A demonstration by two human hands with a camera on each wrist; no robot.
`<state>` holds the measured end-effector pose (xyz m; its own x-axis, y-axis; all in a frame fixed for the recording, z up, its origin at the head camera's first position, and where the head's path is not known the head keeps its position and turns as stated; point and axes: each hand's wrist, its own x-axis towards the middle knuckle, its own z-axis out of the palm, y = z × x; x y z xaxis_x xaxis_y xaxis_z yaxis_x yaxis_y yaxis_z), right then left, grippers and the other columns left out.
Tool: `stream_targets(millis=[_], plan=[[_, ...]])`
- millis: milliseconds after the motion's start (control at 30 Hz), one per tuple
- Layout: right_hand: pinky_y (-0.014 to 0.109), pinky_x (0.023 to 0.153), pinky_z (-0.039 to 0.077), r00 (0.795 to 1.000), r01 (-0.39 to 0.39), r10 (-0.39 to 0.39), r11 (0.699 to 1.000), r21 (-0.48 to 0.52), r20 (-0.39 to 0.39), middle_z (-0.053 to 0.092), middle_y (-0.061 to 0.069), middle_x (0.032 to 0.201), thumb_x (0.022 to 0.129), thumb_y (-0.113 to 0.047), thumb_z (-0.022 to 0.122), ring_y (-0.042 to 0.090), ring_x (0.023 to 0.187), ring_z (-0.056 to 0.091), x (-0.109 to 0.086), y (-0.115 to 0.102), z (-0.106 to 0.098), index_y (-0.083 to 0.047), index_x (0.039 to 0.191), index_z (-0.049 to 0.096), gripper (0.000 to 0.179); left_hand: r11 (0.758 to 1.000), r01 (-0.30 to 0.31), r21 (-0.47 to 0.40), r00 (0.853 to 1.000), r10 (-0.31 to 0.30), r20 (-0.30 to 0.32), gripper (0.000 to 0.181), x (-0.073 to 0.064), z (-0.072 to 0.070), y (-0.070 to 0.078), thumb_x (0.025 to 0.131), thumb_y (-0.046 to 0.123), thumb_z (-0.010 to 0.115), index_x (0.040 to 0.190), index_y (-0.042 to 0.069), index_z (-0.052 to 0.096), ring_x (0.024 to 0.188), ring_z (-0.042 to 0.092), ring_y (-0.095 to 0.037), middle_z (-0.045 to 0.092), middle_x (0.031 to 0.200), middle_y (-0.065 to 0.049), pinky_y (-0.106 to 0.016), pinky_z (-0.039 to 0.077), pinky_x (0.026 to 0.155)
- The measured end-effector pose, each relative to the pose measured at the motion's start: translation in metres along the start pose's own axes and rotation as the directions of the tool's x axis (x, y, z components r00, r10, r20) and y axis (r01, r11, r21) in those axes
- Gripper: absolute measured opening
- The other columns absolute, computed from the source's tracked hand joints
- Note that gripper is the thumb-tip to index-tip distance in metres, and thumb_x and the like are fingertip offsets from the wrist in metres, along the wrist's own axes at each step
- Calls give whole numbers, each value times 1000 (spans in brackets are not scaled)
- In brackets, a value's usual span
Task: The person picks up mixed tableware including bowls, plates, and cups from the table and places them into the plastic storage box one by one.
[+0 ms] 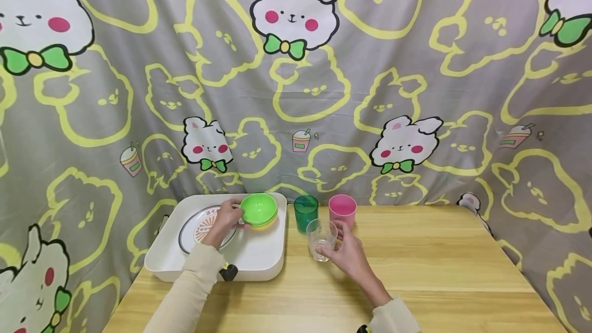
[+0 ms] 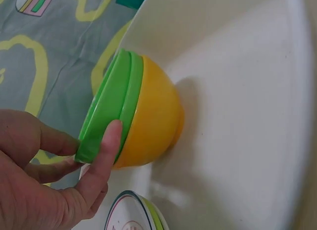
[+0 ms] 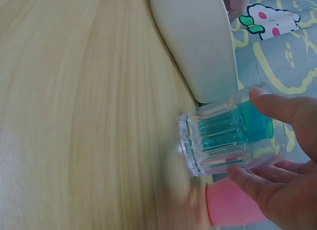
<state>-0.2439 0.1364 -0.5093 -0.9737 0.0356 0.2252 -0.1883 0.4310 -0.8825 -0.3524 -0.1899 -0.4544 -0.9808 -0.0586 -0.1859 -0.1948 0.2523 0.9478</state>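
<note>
In the head view my left hand (image 1: 225, 222) holds the rim of a green bowl (image 1: 259, 209). Its thumb and fingers pinch the rim in the left wrist view. Below lies a second green band, and a yellow bowl (image 2: 156, 116) sits under the stack, inside a white tray (image 1: 162, 266). Round a clear drinking glass (image 1: 321, 243) curl the thumb and fingers of my right hand (image 1: 348, 257). The glass is upright over the table; whether its base touches the wood I cannot tell. Just behind it stand a teal cup (image 1: 305, 209) and a pink cup (image 1: 343, 207).
Beside the bowls in the tray lie stacked plates (image 1: 188, 226), the top one white with a dark rim and an orange print. The wooden table (image 1: 425, 271) stretches to the right. A grey patterned curtain (image 1: 324, 132) hangs behind and along both sides.
</note>
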Motion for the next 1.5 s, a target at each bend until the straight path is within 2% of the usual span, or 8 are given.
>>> stream_targets(millis=[267, 367, 500, 600, 767, 933, 1100, 1500], plan=[[47, 93, 59, 999, -34, 35, 997, 65, -4, 60, 28, 136, 73, -13, 95, 42, 124, 60, -1, 5, -15, 2, 139, 49, 83, 998, -55, 21, 998, 54, 25, 58, -8, -4, 5, 95, -4, 53, 148, -14, 32, 73, 51, -18, 44, 103, -21, -43, 65, 74], [44, 92, 59, 999, -35, 35, 997, 62, -13, 61, 27, 135, 72, -13, 95, 40, 123, 61, -2, 5, -22, 2, 140, 49, 83, 996, -57, 64, 998, 57, 0, 64, -11, -5, 7, 99, 1, 55, 155, -9, 26, 83, 52, -20, 45, 112, -23, -43, 64, 76], [40, 92, 59, 999, -35, 36, 997, 75, -20, 61, 27, 134, 73, -13, 94, 41, 124, 60, -2, 0, -33, 2, 141, 48, 83, 977, -121, 176, 988, 135, -72, 63, -15, -7, 12, 100, 5, 56, 156, -6, 29, 102, 55, -32, 45, 129, -32, -40, 65, 71], [41, 93, 59, 999, -35, 36, 996, 77, -18, 60, 27, 135, 75, -13, 94, 41, 125, 59, -1, -5, -41, 2, 141, 47, 82, 931, -208, 301, 957, 258, -134, 58, -23, -7, 18, 98, 6, 58, 151, -7, 37, 102, 58, -38, 48, 130, -35, -39, 62, 72], [45, 94, 57, 999, -9, 12, 998, 70, -34, 60, 26, 136, 77, -14, 92, 41, 126, 58, 7, -16, -53, 1, 143, 46, 82, 842, -336, 422, 868, 451, -208, 50, -34, 0, 27, 96, 9, 63, 142, -6, 50, 103, 59, -44, 53, 124, -33, -51, 52, 88], [46, 95, 57, 999, 13, -10, 998, 57, -43, 60, 26, 137, 77, -16, 93, 41, 126, 58, 16, -27, -60, 0, 144, 46, 83, 825, -414, 385, 828, 517, -217, 46, -45, 12, 33, 98, 11, 66, 140, -2, 54, 108, 62, -44, 58, 124, -29, -54, 54, 92], [49, 98, 56, 998, 30, -27, 997, 69, -57, 58, 26, 138, 78, -18, 92, 42, 127, 56, 20, -37, -67, 0, 146, 44, 85, 818, -492, 296, 809, 556, -192, 45, -56, 23, 42, 98, 9, 67, 140, 0, 55, 108, 65, -38, 62, 126, -24, -50, 59, 88], [49, 105, 50, 999, 15, -6, 981, 193, -49, 54, 24, 144, 81, -15, 89, 40, 132, 52, 24, -45, -68, -1, 150, 42, 84, 818, -574, 39, 818, 575, 6, 46, -76, 62, 48, 100, 16, 69, 144, 9, 56, 126, 58, -38, 59, 142, -14, -55, 53, 101]])
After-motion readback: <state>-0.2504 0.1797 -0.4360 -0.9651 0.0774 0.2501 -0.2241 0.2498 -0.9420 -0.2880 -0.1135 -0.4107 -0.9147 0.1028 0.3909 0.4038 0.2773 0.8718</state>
